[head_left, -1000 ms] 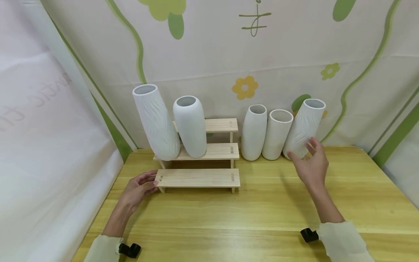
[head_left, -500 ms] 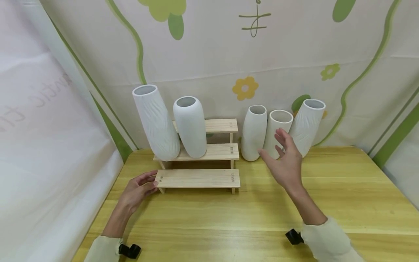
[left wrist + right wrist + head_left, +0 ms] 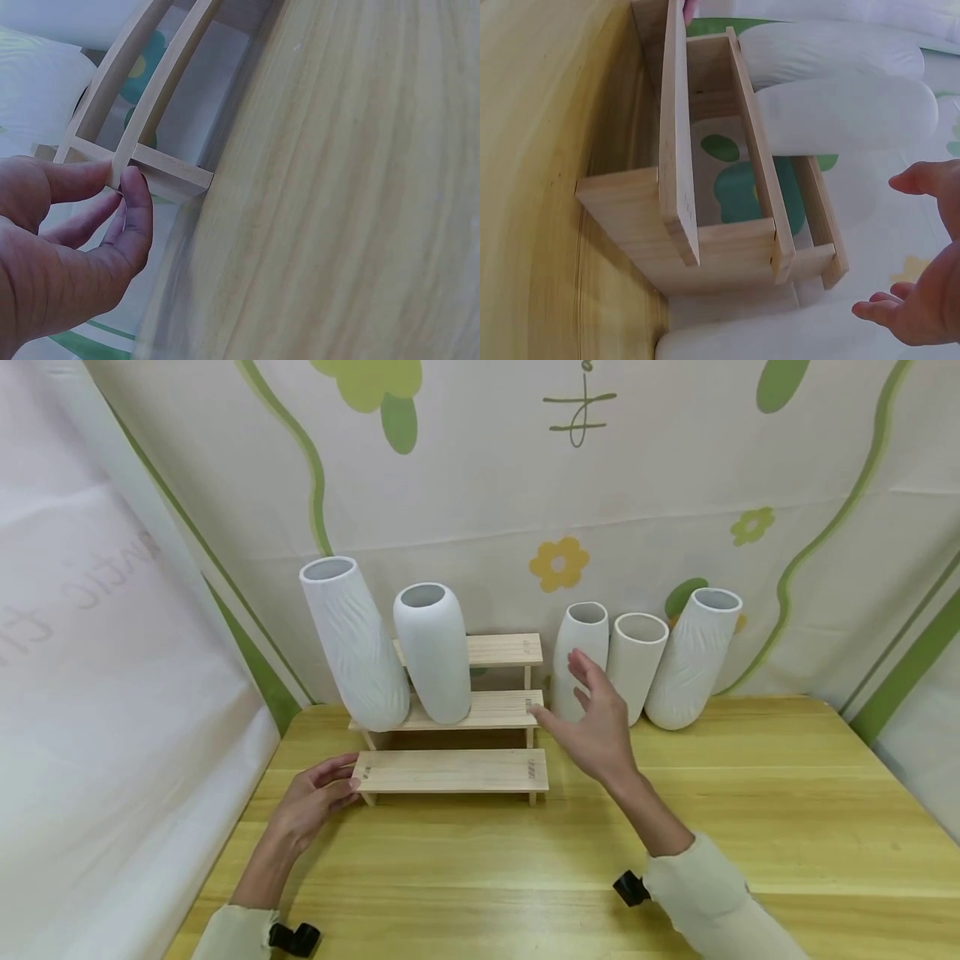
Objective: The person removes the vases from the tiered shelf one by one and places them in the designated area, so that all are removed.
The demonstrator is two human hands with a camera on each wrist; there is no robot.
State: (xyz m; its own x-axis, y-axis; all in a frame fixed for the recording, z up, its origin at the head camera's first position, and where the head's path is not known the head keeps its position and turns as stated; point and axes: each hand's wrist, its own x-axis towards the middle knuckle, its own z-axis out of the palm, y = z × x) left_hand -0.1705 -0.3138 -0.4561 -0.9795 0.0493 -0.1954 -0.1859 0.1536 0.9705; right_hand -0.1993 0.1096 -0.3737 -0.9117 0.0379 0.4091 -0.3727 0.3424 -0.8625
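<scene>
A three-tier wooden stand (image 3: pixel 450 771) rests on the table. My left hand (image 3: pixel 311 806) pinches the left end of its lowest board, and the left wrist view shows thumb and fingers (image 3: pixel 139 217) on either side of the board (image 3: pixel 154 105). On the middle tier stand a tall ribbed white vase (image 3: pixel 356 647) and a smooth white vase (image 3: pixel 435 652). My right hand (image 3: pixel 600 731) hovers with fingers spread and holds nothing, partly hiding a slim white vase (image 3: pixel 587 635). In the right wrist view, that hand (image 3: pixel 930 262) is apart from the stand (image 3: pixel 679 142).
Right of the slim vase, a cream cylindrical vase (image 3: pixel 637 664) and a ribbed white vase (image 3: pixel 693 660) stand on the wooden table (image 3: pixel 480 877). A printed cloth backdrop (image 3: pixel 480 468) hangs close behind, and a white cloth (image 3: pixel 112 693) borders the left side.
My right hand has moved left, from beside the rightmost ribbed vase, past the cream vase, to in front of the slim one. The left hand keeps its place on the stand.
</scene>
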